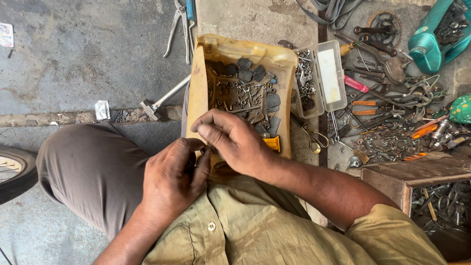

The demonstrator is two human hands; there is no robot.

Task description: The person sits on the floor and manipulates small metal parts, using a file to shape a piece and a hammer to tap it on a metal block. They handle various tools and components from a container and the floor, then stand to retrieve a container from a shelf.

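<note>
1. Left hand [171, 179] curled, fingers [200, 169] drawn together, tips meeting the right hand just at the near edge of the yellow tray [196, 93].
2. Right hand [233, 140] fingers bunched, thumb pressed to fingertips, pinching a small part [208, 146] between both hands; too small to tell what kind.
3. Small part held just above the near rim of the yellow tray, over the lap.
4. Yellow tray: cut-open plastic container, holding small metal hardware [240, 95], dark flat pieces at its far end, an orange piece [271, 143] at its near right corner.
5. Just right of the yellow tray: clear plastic box [329, 73], lid open, small metal bits inside.
6. Near right of the yellow tray, on the floor: scissors [311, 137] with yellowish handles.
7. Left of the yellow tray: hammer [159, 100], head resting on the concrete, handle running toward the tray.
8. Beyond the yellow tray's far left corner: pliers [179, 27] lying on the floor.
9. Well right of the yellow tray: loose pile of tools and parts [392, 127], red- and orange-handled ones among them.
10. Far right of the yellow tray: teal container [427, 44] at the far end, wooden box [412, 176] nearer.
11. Far left of the yellow tray: tyre edge [14, 172] at picture edge.
</note>
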